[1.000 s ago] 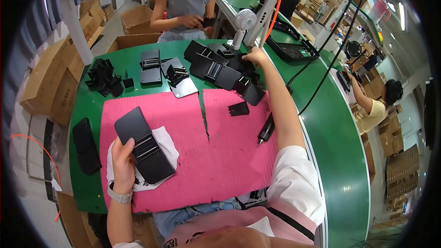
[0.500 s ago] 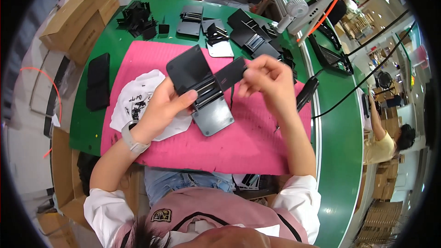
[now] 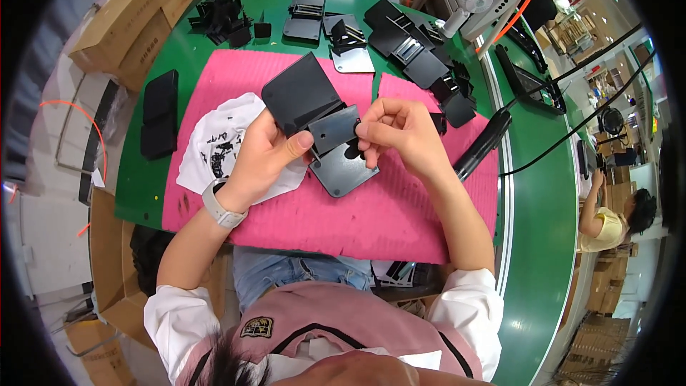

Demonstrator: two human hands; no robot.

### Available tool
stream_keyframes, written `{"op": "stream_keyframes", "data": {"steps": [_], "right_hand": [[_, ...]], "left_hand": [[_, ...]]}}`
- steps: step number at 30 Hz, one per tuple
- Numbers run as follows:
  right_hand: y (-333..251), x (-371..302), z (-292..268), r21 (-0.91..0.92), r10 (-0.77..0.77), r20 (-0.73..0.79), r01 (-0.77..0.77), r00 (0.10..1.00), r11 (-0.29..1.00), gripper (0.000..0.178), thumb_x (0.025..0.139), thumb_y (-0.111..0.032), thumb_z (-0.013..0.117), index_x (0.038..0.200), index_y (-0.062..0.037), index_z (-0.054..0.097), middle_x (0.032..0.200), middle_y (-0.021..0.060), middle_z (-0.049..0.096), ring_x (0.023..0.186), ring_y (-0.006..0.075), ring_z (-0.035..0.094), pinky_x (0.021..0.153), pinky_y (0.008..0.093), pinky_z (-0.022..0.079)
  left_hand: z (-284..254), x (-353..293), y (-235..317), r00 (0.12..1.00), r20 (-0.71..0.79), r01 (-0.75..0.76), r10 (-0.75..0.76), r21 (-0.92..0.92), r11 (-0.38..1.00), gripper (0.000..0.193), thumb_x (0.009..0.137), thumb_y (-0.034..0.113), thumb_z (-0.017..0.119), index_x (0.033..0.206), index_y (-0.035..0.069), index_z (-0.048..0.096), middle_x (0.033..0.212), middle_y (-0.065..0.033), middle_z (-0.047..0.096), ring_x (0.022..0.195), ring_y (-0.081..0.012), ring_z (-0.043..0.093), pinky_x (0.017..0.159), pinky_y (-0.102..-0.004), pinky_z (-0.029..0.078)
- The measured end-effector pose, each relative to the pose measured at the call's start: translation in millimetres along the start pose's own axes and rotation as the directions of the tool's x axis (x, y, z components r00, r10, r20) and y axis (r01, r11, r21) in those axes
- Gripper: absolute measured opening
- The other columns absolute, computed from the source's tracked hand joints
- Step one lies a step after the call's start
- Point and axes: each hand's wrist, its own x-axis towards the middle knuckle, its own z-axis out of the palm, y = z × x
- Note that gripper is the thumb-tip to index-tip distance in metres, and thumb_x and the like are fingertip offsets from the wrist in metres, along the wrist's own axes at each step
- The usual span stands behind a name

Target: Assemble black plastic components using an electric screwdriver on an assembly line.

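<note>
My left hand (image 3: 266,156) is closed round the left side of a black folding stand, its thumb pressed near the hinge. The stand's upper panel (image 3: 304,93) tilts up and away, and its glossy lower panel (image 3: 349,170) slants toward me. Between them a smaller flap (image 3: 334,130) lies across the hinge, covering most of it. My right hand (image 3: 401,132) pinches at the flap's right edge with thumb and fingers; whether a small part is also between them is hidden. Left of the stand, a white cloth (image 3: 196,171) bears several tiny black parts (image 3: 219,161).
A pink foam mat (image 3: 286,225) covers the green table (image 3: 136,189). A corded black electric screwdriver (image 3: 484,144) lies at the right. More black stands (image 3: 421,64) and a pile of black parts (image 3: 220,16) sit at the back. A black piece (image 3: 159,114) rests at left; a co-worker sits opposite.
The flap has swung from sticking out to the upper right to lying across the hinge. My right hand has come in toward the stand with it. The whole view has shifted slightly.
</note>
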Motion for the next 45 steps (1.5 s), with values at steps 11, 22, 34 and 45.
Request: {"op": "stream_keyframes", "data": {"steps": [11, 22, 34, 45], "right_hand": [[1, -1, 6, -0.203, 0.058, 0.012, -0.055, 0.998, 0.978, 0.012, 0.078, -0.005, 0.066, 0.076, 0.0014, 0.056, 0.060, 0.0063, 0.058, 0.044, 0.0117, 0.056, 0.043, 0.0217, 0.043], [21, -12, -2, -0.252, 0.209, 0.164, -0.164, 0.964, 0.954, 0.045, 0.075, -0.006, 0.069, 0.115, 0.0065, 0.052, 0.077, 0.0003, 0.055, 0.067, 0.0064, 0.054, 0.058, 0.0223, 0.046], [12, -25, -10, -0.544, 0.339, -0.100, -0.336, 0.936, 0.769, 0.035, 0.080, -0.016, 0.068, 0.099, 0.0113, 0.059, 0.050, 0.0081, 0.056, 0.038, 0.0125, 0.053, 0.036, 0.0261, 0.040], [9, -34, 5, -0.674, 0.216, -0.156, -0.263, 0.964, 0.690, 0.029, 0.083, -0.023, 0.063, 0.084, 0.0058, 0.065, 0.050, 0.0123, 0.056, 0.041, 0.0178, 0.056, 0.041, 0.0323, 0.042]], "left_hand": [[-2, -2, 1, 0.998, 0.066, 0.017, -0.020, 0.033, 0.999, 0.047, 0.085, 0.015, 0.067, 0.122, -0.001, 0.042, 0.108, -0.0058, 0.056, 0.097, -0.0115, 0.056, 0.083, -0.0264, 0.047], [1, -13, 12, 0.971, 0.148, 0.129, -0.189, 0.339, 0.932, 0.050, 0.077, 0.017, 0.072, 0.117, 0.002, 0.047, 0.097, -0.0112, 0.062, 0.088, -0.0143, 0.060, 0.068, -0.0279, 0.049], [-73, -46, 33, 0.961, -0.060, 0.020, 0.270, 0.989, 0.150, 0.013, 0.072, 0.004, 0.066, 0.084, -0.001, 0.061, 0.082, -0.0114, 0.055, 0.077, -0.0288, 0.055, 0.067, -0.0357, 0.044], [-70, -38, 27, 0.921, -0.027, 0.002, 0.388, 0.998, 0.063, 0.007, 0.078, 0.007, 0.061, 0.080, 0.001, 0.059, 0.079, -0.0112, 0.056, 0.074, -0.0309, 0.058, 0.064, -0.0391, 0.046]]}}
